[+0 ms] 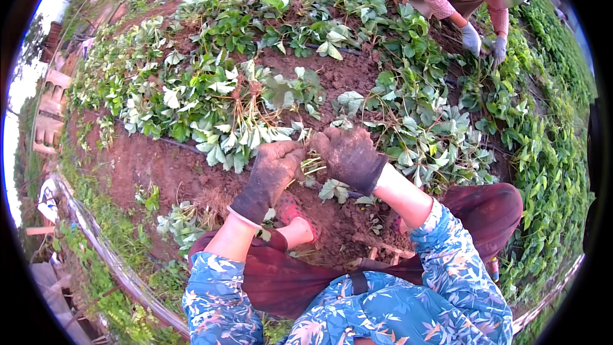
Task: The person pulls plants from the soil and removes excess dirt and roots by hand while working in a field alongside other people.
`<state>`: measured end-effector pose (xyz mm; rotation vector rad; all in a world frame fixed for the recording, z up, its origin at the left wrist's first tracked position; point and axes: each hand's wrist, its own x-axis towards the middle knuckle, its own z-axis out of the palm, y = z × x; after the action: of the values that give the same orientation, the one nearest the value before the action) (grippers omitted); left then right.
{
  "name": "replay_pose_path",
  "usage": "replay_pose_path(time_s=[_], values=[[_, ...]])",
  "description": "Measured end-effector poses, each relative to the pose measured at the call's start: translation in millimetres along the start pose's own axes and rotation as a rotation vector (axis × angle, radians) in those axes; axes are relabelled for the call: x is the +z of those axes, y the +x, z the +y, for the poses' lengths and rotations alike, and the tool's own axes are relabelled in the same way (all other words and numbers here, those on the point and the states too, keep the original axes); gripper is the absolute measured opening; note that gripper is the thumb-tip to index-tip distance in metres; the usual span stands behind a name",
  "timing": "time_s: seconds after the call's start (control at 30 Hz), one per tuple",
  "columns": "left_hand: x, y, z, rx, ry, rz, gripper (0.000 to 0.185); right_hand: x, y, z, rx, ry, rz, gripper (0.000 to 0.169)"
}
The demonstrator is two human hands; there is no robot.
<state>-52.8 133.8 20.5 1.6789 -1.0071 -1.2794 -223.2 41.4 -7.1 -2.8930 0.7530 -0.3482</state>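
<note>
My left hand [274, 170], in a dark soil-stained glove, is closed around pale green leaf stalks [313, 165]. My right hand [353, 159], gloved the same way, meets it at the other side of those stalks with its fingers curled in. The stalks appear to belong to a small strawberry plant; its roots are mostly hidden by the gloves. Just beyond my hands lies a bunch of uprooted strawberry plants [246, 105], brown roots and pale stalks exposed. More leafy plants [421, 129] spread out past my right hand.
A co-worker's gloved hands [483, 48] reach into plants at upper right. A black irrigation hose [179, 144] crosses the reddish soil [139, 163]. Near my red shoe [294, 215] lies a clump of leaves and dry roots [196, 215]. Wooden slats [390, 252] show between my legs.
</note>
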Motion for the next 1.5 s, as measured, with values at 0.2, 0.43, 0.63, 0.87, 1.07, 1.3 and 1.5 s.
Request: replay_pose_path(time_s=[0.2,0.43,0.63,0.87,1.07,1.3,1.5], values=[[3.5,-5.1,2.3,-0.159,-0.537,-0.177,0.026,40.9,-4.4,87.6,0.495,0.231,0.349,0.010],[-21.6,-1.8,-22.4,-0.092,-0.667,0.029,0.029,47.0,-45.0,131.4,0.837,0.249,0.448,0.020],[-23.0,-1.2,1.6,-0.122,-0.397,0.206,0.032,130.7,-60.3,86.4,0.690,0.259,-0.408,0.023],[2.2,-6.3,-5.9,0.198,0.514,-0.151,0.038,216.7,-40.8,57.1,0.986,0.449,-0.272,0.036],[-1.1,5.9,-11.3,0.462,0.785,0.094,0.042,246.6,-43.5,62.7,1.018,0.545,-0.229,0.033],[5.3,4.8,12.5,0.399,0.556,0.151,0.039,241.2,-42.5,73.7,1.013,1.037,0.052,0.018],[9.7,17.0,9.0,0.354,0.451,0.166,0.039,204.9,-82.7,173.9,0.649,0.986,0.052,0.024]])
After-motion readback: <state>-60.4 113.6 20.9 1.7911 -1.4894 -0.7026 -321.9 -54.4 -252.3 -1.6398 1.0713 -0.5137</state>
